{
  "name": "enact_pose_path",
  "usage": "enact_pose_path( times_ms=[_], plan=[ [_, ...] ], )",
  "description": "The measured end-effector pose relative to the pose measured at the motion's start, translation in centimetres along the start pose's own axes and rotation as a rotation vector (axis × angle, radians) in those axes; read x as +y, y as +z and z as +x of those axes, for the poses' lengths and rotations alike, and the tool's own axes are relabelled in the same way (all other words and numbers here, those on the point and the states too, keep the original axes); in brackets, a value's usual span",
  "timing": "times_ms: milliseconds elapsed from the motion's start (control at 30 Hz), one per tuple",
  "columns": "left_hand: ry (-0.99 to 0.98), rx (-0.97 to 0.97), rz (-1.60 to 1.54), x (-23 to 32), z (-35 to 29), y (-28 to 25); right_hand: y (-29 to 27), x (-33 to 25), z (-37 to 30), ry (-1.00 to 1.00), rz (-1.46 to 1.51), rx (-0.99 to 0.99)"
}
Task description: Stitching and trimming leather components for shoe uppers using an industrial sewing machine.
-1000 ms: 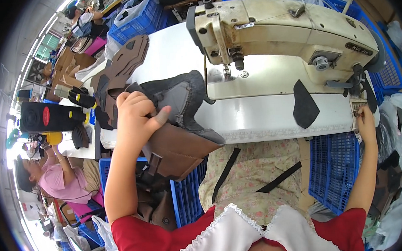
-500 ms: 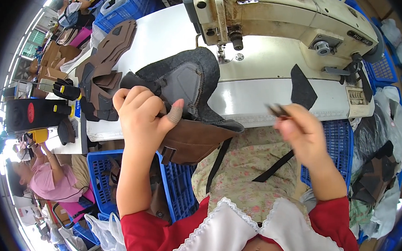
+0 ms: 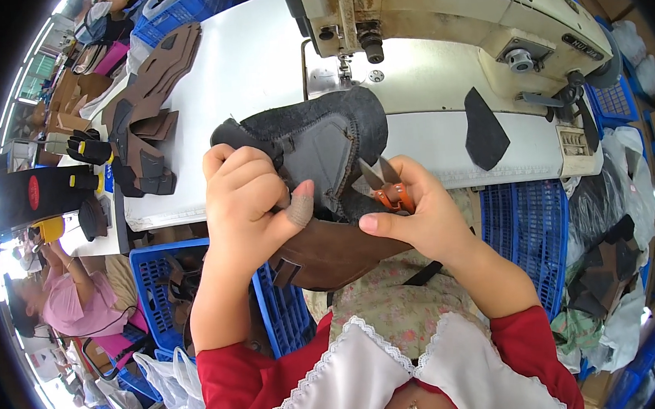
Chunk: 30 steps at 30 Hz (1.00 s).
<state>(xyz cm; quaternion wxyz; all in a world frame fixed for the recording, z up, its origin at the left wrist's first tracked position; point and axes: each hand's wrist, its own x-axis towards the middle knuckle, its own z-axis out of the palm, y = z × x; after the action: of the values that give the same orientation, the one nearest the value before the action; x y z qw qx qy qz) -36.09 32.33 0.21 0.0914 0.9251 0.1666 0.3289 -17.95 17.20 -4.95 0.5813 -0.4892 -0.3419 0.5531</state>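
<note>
My left hand [image 3: 245, 199] is closed around the left side of a leather shoe upper [image 3: 331, 256], brown outside with dark grey fuzzy lining. A stitched grey panel shows inside it, facing up. Tape wraps my left thumb, which presses on the upper's near part. In my right hand [image 3: 423, 213] is a small pair of scissors [image 3: 387, 191] with orange handles; the blades stand apart and point up, over the right edge of the lining. My right thumb and fingers sit at that edge; whether they also pinch it I cannot tell.
A sewing machine [image 3: 436, 26] stands on the white table [image 3: 248, 50] beyond the upper. A dark loose piece [image 3: 485, 129] lies at right, stacked brown pieces [image 3: 155, 80] at left. Blue crates [image 3: 282, 314] flank my lap. A person in pink [image 3: 83, 297] sits at far left.
My right hand has come left with the scissors, from apart to the upper's right edge. The upper has shifted slightly right in my left hand, and the whole view has moved a little.
</note>
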Motion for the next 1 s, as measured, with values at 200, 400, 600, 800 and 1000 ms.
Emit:
enact_pose_path(
  times_ms=[200, 400, 600, 800, 1000],
  plan=[
    [0.026, -0.075, -0.146, 0.2, -0.6, 0.7, -0.3, 1.2, -1.1, 0.017, 0.022, 0.077],
    [0.065, -0.302, -0.146, 0.9, -0.9, 0.1, -0.9, 2.1, -1.2, 0.085, 0.102, 0.115],
    [0.074, -0.512, -0.202, 1.9, -1.3, 0.3, -1.7, 2.9, -1.2, 0.116, 0.089, 0.085],
    [-0.016, -0.703, -0.217, 2.4, -0.8, 0.7, -2.0, 3.1, -1.2, 0.117, 0.089, 0.064],
    [-0.023, -0.695, -0.273, 2.5, -0.4, 1.4, -2.6, 2.2, -1.0, 0.05, -0.172, 0.036]
  ],
)
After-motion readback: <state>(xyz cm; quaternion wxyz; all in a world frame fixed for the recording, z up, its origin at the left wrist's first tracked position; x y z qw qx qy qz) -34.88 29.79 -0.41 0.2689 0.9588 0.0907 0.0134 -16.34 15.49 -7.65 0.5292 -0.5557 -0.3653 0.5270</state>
